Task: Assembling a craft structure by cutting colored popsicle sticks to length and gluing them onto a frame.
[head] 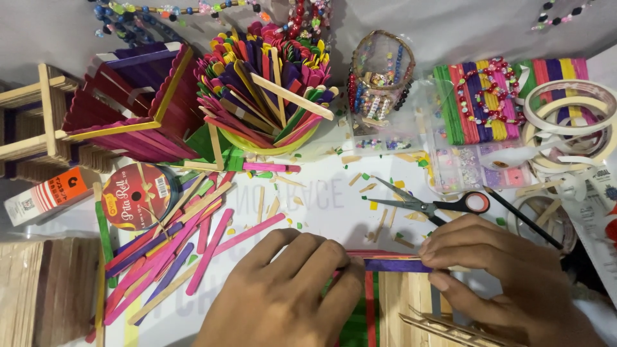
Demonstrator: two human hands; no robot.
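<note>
My left hand (289, 289) presses down on a flat panel of glued craft sticks (398, 295) at the bottom centre. My right hand (508, 276) pinches the right end of a purple craft stick (392, 265) that lies across the panel's top edge. The left hand's fingertips rest on the stick's left end. Green and red sticks (363, 315) show under the panel between my hands.
Loose pink and purple sticks (173, 250) lie at the left beside a red ribbon roll (138, 193). Open scissors (430, 204) lie just behind my hands. A bowl of coloured sticks (263, 90), a stick box (135, 103), a bead jar (380, 74) and tape rolls (572, 122) stand behind.
</note>
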